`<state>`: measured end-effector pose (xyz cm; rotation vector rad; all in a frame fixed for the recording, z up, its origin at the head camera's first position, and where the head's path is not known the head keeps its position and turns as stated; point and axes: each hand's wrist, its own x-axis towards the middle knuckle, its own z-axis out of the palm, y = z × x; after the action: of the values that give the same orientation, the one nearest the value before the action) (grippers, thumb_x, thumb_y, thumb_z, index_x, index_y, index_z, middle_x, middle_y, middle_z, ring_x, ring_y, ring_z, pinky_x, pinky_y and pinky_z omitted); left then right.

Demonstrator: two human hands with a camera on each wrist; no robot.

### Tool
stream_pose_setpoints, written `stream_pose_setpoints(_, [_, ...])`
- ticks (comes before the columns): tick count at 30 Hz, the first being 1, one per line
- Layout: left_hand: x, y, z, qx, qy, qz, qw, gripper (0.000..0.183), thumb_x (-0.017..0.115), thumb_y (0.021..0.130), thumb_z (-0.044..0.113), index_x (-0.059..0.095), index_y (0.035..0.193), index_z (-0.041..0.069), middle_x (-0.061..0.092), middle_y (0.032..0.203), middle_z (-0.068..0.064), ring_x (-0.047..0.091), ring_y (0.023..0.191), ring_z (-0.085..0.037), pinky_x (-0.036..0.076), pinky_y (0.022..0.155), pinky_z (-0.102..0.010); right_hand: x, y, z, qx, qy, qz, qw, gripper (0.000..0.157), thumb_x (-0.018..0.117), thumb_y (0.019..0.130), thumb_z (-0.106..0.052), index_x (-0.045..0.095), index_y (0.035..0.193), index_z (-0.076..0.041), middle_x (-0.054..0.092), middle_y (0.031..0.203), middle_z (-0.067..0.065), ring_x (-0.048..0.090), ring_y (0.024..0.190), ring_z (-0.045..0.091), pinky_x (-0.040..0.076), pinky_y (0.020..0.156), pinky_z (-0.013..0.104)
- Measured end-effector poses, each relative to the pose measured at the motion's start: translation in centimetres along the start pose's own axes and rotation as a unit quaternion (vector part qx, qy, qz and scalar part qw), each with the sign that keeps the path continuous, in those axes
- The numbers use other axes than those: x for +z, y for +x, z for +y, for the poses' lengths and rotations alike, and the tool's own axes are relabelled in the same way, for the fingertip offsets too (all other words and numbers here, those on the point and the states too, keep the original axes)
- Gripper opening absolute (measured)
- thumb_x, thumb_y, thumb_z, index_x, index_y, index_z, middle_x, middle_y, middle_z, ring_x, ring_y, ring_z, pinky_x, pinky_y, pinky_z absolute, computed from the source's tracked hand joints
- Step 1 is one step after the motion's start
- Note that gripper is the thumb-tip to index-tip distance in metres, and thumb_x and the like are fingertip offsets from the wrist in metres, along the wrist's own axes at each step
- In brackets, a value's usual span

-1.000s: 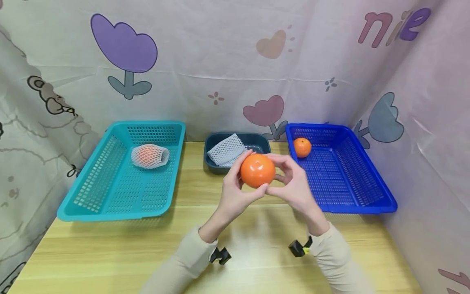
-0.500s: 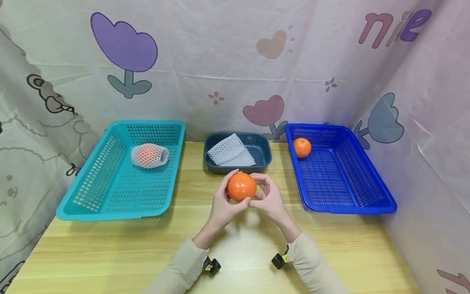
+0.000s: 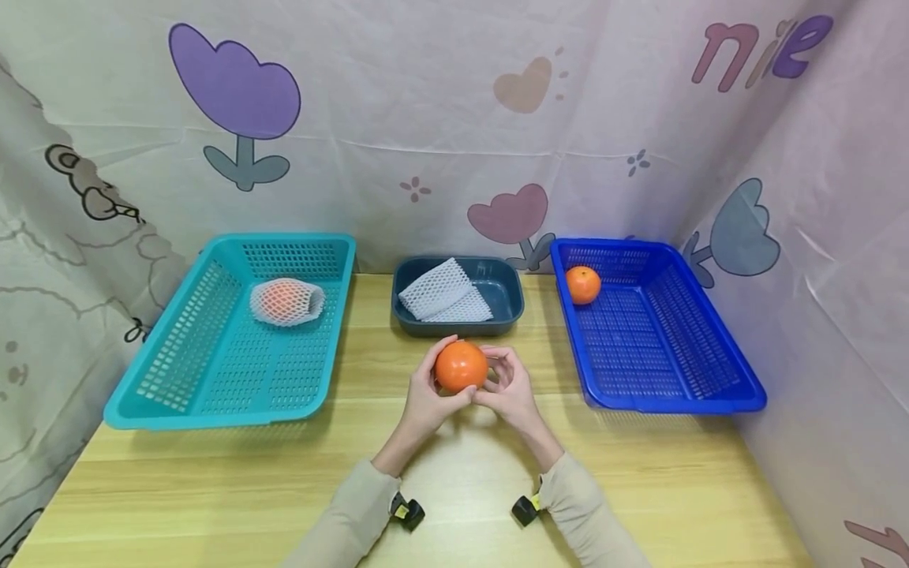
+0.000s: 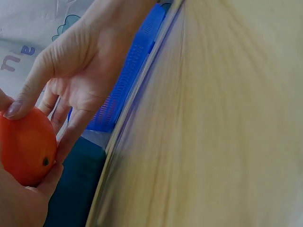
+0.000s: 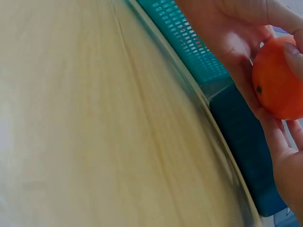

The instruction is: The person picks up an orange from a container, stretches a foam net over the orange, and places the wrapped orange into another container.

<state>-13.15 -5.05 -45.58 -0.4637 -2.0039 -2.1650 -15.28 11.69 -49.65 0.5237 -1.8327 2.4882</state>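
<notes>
Both hands hold a glossy round orange (image 3: 461, 367) above the table, in front of the small dark container. My left hand (image 3: 424, 401) cups its left side, fingers behind and thumb at the near side. Around its right side curve the thumb and fingers of my right hand (image 3: 514, 394). In the left wrist view a small dark stem spot shows on the orange (image 4: 28, 146); the right wrist view shows that spot on the orange (image 5: 278, 80) too. White foam net sleeves (image 3: 446, 292) lie in the dark container (image 3: 461, 328) just beyond the hands.
At the left stands a teal basket (image 3: 213, 420) holding a fruit in a foam net (image 3: 286, 302). A blue basket (image 3: 675, 406) at the right holds another orange (image 3: 583, 285). A printed curtain (image 3: 398, 95) hangs behind and along both sides of the wooden table (image 3: 454, 521).
Both hands have moved left and nearer with the orange, from over the dark container's edge to in front of it. The container's right part is uncovered. The baskets stay put.
</notes>
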Motion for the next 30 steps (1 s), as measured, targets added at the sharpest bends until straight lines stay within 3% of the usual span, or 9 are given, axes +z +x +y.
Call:
stream_pose_setpoints(7, [-0.4,-0.3,-1.0,-0.011,0.008,0.004,0.9999,0.074,0.078,0.071,-0.012,0.049,0.139,-0.003,0.053,0.135,-0.023,0.056,0.115,-0.032,0.049,0.096,-0.032,-0.1,-0.2,0.7,0.017,-0.012,-0.009,1.0,0.069,0.075,0.068,0.02,0.045,0.13,0.011,0.054,0.132,0.01,0.056,0.116,0.019,0.054,0.093,0.035])
stream_pose_setpoints(18, [-1.2,-0.4,-3.0,0.004,0.013,-0.051,0.9986,0.073,0.079,0.069,-0.012,0.048,0.135,-0.007,0.054,0.136,-0.022,0.055,0.12,-0.027,0.046,0.101,-0.033,-0.6,-0.6,1.3,0.029,-0.078,-0.01,0.997,0.067,0.079,0.066,0.018,0.047,0.124,0.01,0.05,0.134,0.022,0.056,0.119,0.02,0.052,0.094,0.03])
stream_pose_setpoints(24, [-1.5,-0.3,-3.4,0.004,0.013,-0.069,0.9975,0.074,0.079,0.068,-0.012,0.046,0.134,-0.009,0.052,0.136,-0.025,0.054,0.12,-0.027,0.046,0.1,-0.031,-0.6,-0.4,1.4,0.026,-0.11,-0.017,0.993,0.062,0.081,0.064,0.018,0.047,0.115,0.009,0.048,0.133,0.024,0.055,0.119,0.027,0.05,0.098,0.033])
stream_pose_setpoints(30, [-1.6,-0.6,-2.9,-0.009,0.044,-0.076,0.996,0.072,0.079,0.068,-0.013,0.046,0.132,-0.009,0.053,0.137,-0.025,0.054,0.119,-0.03,0.046,0.1,-0.038,-0.7,-0.5,1.9,0.022,-0.141,-0.021,0.99,0.064,0.083,0.062,0.018,0.048,0.115,0.008,0.046,0.131,0.024,0.054,0.119,0.034,0.049,0.101,0.036])
